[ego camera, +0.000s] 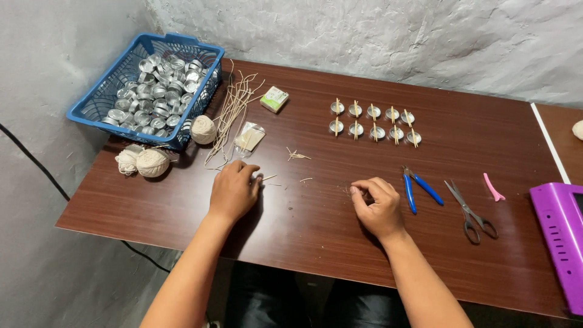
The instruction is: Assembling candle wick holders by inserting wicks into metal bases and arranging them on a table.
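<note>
My left hand (234,189) rests knuckles-up on the brown table (316,231), fingers curled beside a short stick piece (269,178); whether it holds anything is hidden. My right hand (375,203) lies on the table with fingertips pinched together at small bits near its thumb; what it pinches is too small to tell. Two rows of small metal cups (373,120) with sticks laid across them stand further back. Blue-handled pliers (419,188) lie just right of my right hand.
A blue basket (97,109) full of empty metal cups sits at the back left, with string balls (152,162) and a bundle of wicks (234,109) beside it. Scissors (470,212), a pink clip (493,188) and a purple box (562,237) lie at right.
</note>
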